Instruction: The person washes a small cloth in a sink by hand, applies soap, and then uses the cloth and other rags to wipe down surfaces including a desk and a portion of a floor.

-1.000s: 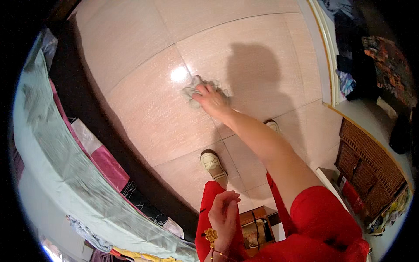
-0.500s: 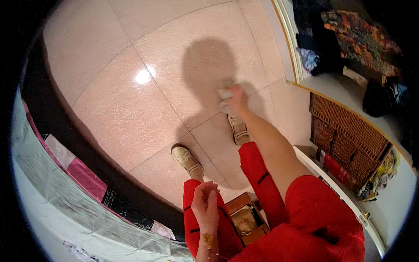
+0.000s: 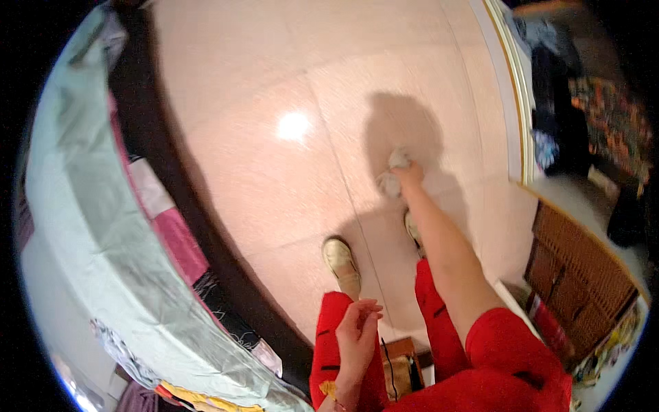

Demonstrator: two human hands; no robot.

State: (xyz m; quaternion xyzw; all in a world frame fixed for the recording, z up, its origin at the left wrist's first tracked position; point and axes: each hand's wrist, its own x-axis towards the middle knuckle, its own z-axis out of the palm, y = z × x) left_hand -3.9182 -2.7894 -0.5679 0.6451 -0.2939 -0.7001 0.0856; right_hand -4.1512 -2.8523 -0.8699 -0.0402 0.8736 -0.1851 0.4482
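My right hand (image 3: 411, 176) is stretched out low over the tiled floor, closed round a crumpled greyish-white cloth (image 3: 388, 183). Part of the cloth bulges out beyond my fingers on the far side. Blur hides whether it touches the tiles. My left hand (image 3: 358, 328) hovers by my left knee, over the red trouser leg (image 3: 329, 319). Its fingers are loosely bent and a little apart, with nothing seen in them. Below my hands, my feet stand on the floor in pale shoes; the left shoe (image 3: 339, 255) shows fully, while my right arm partly covers the right one.
Along the left runs a bed with a pale green sheet (image 3: 89, 199) and a dark base (image 3: 182, 178). Pink-tiled floor (image 3: 261, 75) stretches ahead. At right are a brown woven-front cabinet (image 3: 570, 268) and heaped dark clothes (image 3: 566, 123). An open brown box (image 3: 401, 367) lies between my legs.
The view has turned, so the bed takes up more of the left side. My right hand still grips the cloth over the floor; the left hand stays by the knee, its fingers slightly straighter.
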